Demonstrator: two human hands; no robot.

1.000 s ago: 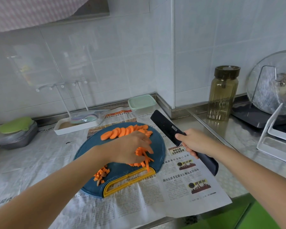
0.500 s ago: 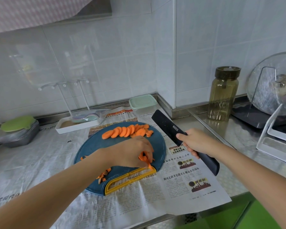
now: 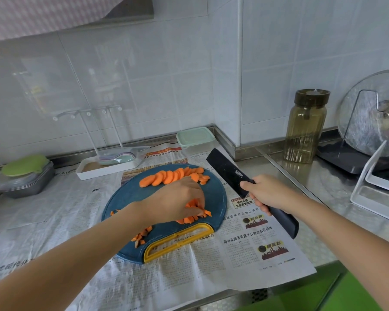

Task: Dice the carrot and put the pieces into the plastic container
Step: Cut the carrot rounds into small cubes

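A round blue cutting board [image 3: 126, 203] with a yellow handle lies on newspaper. Along its far side runs a row of carrot slices [image 3: 171, 177]. Carrot strips [image 3: 189, 219] lie near the handle, and my left hand [image 3: 175, 203] bends over them, fingertips curled onto the bunch. A few small diced pieces [image 3: 142, 236] sit at the board's near left. My right hand [image 3: 270, 194] grips a black knife [image 3: 227, 170] to the right of the board, blade pointing up and away. The plastic container [image 3: 195, 140] with its green lid on stands behind the board.
An amber jar [image 3: 305, 129] stands at the back right. A glass lid [image 3: 373, 115] leans in a white rack [image 3: 380, 198] on the far right. A white tray [image 3: 106, 167] and grey bowls under a green lid [image 3: 25, 176] sit at the left. The counter edge runs close in front.
My left hand has drawn the carrot strips toward the board's near edge by the yellow handle. The knife hand has barely moved.
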